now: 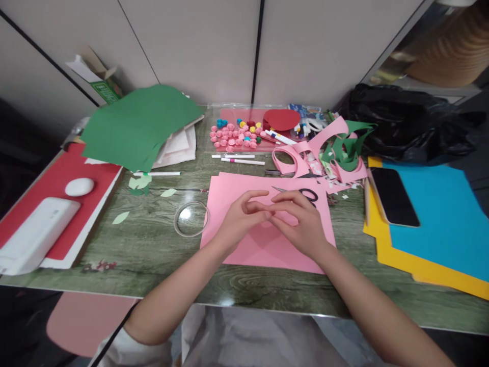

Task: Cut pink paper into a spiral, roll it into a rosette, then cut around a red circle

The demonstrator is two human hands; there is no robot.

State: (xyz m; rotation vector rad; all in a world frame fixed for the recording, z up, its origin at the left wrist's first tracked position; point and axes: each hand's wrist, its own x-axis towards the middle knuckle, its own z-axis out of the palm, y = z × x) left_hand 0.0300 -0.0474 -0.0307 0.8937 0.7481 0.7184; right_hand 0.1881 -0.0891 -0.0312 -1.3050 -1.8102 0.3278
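Note:
Above a sheet of pink paper (229,250), my left hand (241,220) and my right hand (303,224) meet fingertip to fingertip. Both are closed in a pinch. Whatever sits between the fingertips, if anything, is too small or hidden to name. Black-handled scissors (308,194) lie on the paper just beyond my right hand, partly covered by it. Left of the paper, a roll of clear tape (175,224) rests flat on the green wood-patterned table (153,244).
A clear tray (209,145) at the back holds several small pink, blue and yellow rolled pieces. Pink and green scraps (344,153) heap at back right. A phone (395,196) lies on blue paper (439,224). Green sheets (137,127) and a white device (42,232) are at left.

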